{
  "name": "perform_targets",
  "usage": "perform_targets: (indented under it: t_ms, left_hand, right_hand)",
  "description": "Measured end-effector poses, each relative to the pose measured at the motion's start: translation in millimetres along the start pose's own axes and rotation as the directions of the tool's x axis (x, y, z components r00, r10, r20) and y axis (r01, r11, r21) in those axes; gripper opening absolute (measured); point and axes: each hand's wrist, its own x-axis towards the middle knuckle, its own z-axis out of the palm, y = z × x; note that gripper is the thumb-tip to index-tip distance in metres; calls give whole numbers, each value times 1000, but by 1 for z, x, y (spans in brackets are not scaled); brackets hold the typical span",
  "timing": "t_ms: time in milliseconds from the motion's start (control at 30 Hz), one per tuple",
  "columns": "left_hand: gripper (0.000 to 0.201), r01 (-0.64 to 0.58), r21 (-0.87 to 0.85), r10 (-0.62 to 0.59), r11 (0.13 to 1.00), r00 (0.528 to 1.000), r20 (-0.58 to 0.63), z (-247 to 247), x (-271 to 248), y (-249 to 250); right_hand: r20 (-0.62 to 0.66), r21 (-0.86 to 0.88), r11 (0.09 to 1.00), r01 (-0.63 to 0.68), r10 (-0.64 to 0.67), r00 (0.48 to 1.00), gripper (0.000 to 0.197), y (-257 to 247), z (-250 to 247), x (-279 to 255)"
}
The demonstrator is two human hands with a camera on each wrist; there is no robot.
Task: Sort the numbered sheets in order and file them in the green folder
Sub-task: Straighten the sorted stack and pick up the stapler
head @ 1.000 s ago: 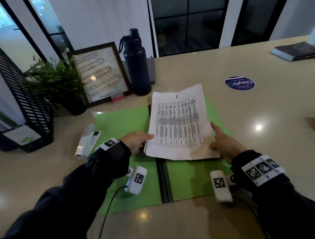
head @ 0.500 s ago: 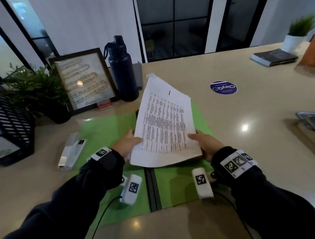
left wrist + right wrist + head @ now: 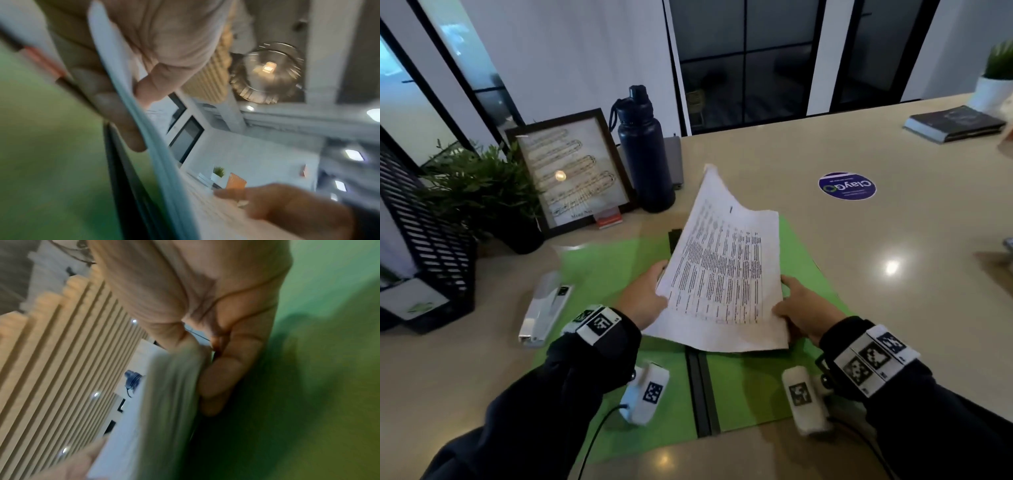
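Two hands share the load here: our left hand [image 3: 645,298] pinches the left edge of the stack of printed sheets [image 3: 722,274], thumb on top and fingers [image 3: 115,104] curled beneath, while our right hand [image 3: 803,310] grips the right edge the same way, with its fingers [image 3: 222,379] tucked under the paper. The stack hangs tilted above the open green folder [image 3: 602,270], its far corner raised and its near edge low over the folder's black spine [image 3: 702,387]. The folder lies flat at the near edge of the worktop [image 3: 893,308], with a white stapler [image 3: 544,308] just beside its left flap.

We judge the step in hand to be squaring the stack before it goes in. To do it well, we would loosen both pinches just enough for the sheets to slide, tap the lower edge on the right flap until the edges align, then lower the stack flat against the spine. Gripping too hard bends the paper; too loose, and a sheet may slip out of sequence. Whether the page numbers already run in order we cannot tell, since the print is too small.
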Motion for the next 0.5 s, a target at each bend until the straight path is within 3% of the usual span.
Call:
perform_targets:
  t_ms: [33, 100, 200, 233, 267, 333, 400, 467, 500]
  left_hand:
    - [59, -46, 67, 52, 997, 995, -80, -10, 0, 6]
    - [53, -134, 247, 185, 960, 963, -195, -37, 4, 17]
    - [33, -291, 310, 350, 905, 924, -153, -84, 2, 41]
    - [25, -344, 286, 387, 894, 916, -108, -98, -2, 53]
    - [19, -394, 274, 426, 877, 903, -64, -109, -5, 65]
    - [17, -441, 233, 457, 867, 889, -17, -129, -5, 83]
    - [11, -432, 91, 440, 898, 889, -125, -140, 6, 83]
    - [16, -374, -206, 303, 904, 902, -309, -138, 21, 68]
    - [17, -316, -440, 178, 840, 928, -326, -130, 27, 55]
  right_hand:
    - [-11, 14, 1000, 24, -24, 1000, 84, -4, -2, -2]
    - [-197, 2, 990, 142, -139, 971, 100, -11, -15, 0]
    - [-485, -246, 912, 328, -409, 773, 111, -29, -47, 4]
    - [-521, -255, 889, 381, -458, 720, 109, -37, -59, 4]
    - [-526, -190, 876, 443, -472, 708, 100, -43, -69, 5]
    - [-405, 68, 852, 520, -453, 795, 71, -50, -86, 3]
    - [-251, 348, 794, 499, -434, 865, 77, -45, -97, 5]
    - [-223, 513, 731, 450, -393, 892, 84, -34, -98, 6]
    - [-242, 536, 720, 440, -368, 898, 78, -29, -97, 7]
